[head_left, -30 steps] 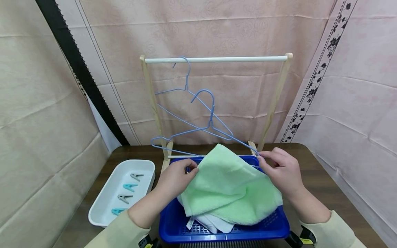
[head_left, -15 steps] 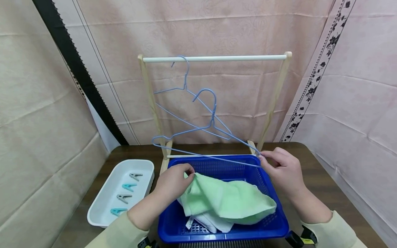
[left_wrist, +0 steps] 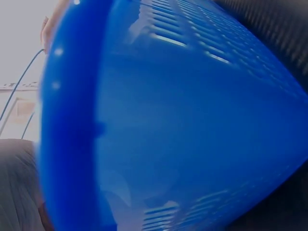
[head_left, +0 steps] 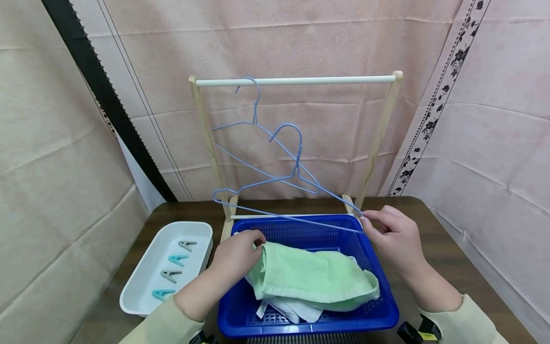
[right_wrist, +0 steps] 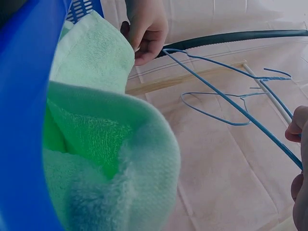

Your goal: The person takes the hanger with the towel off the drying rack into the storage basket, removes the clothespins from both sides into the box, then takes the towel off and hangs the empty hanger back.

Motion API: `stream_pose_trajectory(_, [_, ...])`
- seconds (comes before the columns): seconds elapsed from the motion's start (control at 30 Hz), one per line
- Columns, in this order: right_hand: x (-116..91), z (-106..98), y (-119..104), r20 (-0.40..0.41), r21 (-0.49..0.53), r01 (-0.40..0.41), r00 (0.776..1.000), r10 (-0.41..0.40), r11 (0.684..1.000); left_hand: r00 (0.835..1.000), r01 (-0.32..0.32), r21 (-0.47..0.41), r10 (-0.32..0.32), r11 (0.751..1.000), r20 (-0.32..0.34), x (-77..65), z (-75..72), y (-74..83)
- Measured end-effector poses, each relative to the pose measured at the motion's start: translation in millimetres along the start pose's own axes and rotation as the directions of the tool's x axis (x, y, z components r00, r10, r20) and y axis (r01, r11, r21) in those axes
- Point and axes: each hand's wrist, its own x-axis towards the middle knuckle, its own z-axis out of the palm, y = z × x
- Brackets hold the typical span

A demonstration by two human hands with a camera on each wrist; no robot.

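Note:
In the head view my right hand [head_left: 397, 239] pinches the right end of a blue wire hanger [head_left: 275, 180], which is held up over the back of a blue basket [head_left: 309, 329]. A light green towel [head_left: 313, 274] lies folded in the basket on top of white cloth [head_left: 296, 308]. My left hand [head_left: 238, 255] pinches the towel at its upper left corner; the fingertips are partly hidden. The right wrist view shows the towel [right_wrist: 103, 53] by the left hand [right_wrist: 149, 29], with the hanger's bar running to the right hand [right_wrist: 301, 159].
Behind the basket stands a small rack with a white top rail [head_left: 318, 81] and pale wooden legs. A second blue hanger [head_left: 256, 102] hangs on it. To the left, a white tray [head_left: 142, 267] holds several clothespins [head_left: 171, 275]. Pink cloth [head_left: 275, 43] backs the scene.
The towel's raised part has dropped from in front of the hanger into the basket, baring the hanger's bottom bar. My left hand has sunk slightly. The held hanger has shifted a little right.

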Motion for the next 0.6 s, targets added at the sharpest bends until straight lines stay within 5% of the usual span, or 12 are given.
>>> stream_pose_trajectory(0.6, [2.3, -8.0, -1.5, 0.014, 0.021, 0.011, 1.0, -0.011, 1.0, 0.997, 0.078, -0.069, -0.078, 0.995, 0.002, -5.5, -7.1, -18.9])
